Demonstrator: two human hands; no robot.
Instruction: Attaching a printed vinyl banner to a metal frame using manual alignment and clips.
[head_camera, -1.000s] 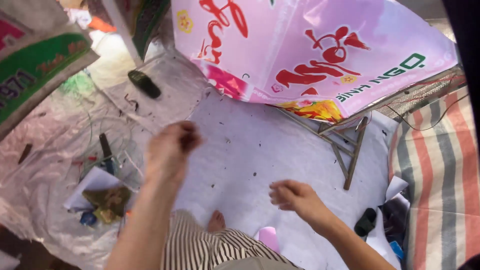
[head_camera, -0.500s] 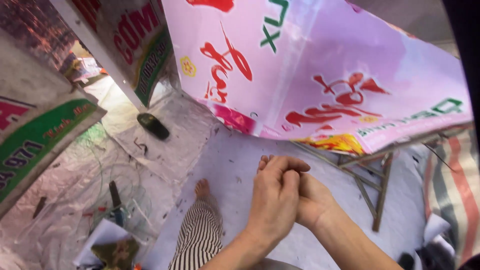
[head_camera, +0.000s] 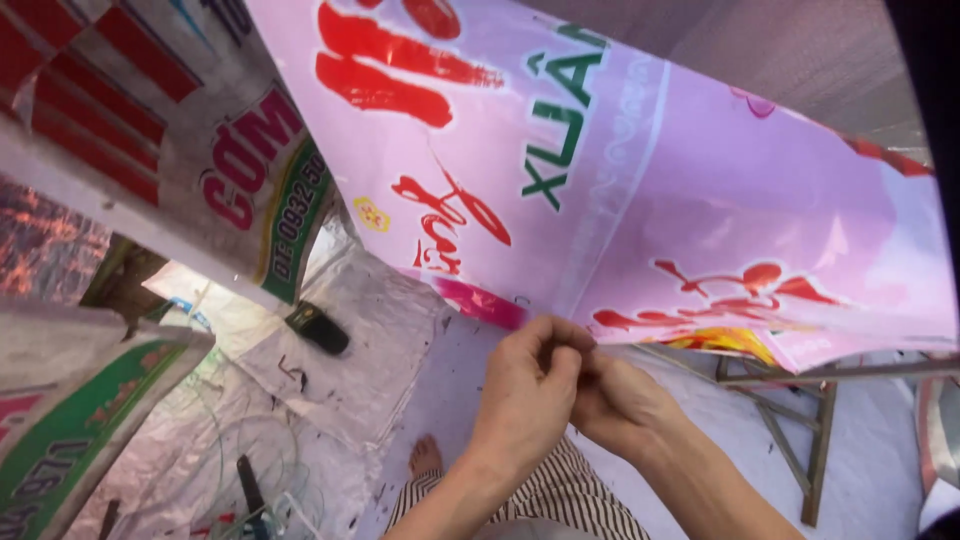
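Observation:
A big pink banner (head_camera: 640, 200) with red and green printing hangs slanted across the top of the view. My left hand (head_camera: 525, 395) and my right hand (head_camera: 625, 400) are pressed together just under its lower edge. The fingers of both hands are curled, and the left fingertips sit over the right ones. Whether something small is pinched between them is hidden. Below the hands I see my striped trouser leg (head_camera: 560, 500) and my bare foot (head_camera: 425, 455).
A black sandal (head_camera: 318, 327) lies on grey plastic sheeting (head_camera: 370, 350) on the floor. A printed sack (head_camera: 90, 410) leans at the left, and a red-and-white printed panel (head_camera: 170, 130) hangs above it. A frame stand (head_camera: 805, 440) is at the right, and a dark-handled tool (head_camera: 248, 480) at the lower left.
My hands were apart a second ago and have come together, rising toward the banner's lower edge. The view has tilted up and closer to the banner.

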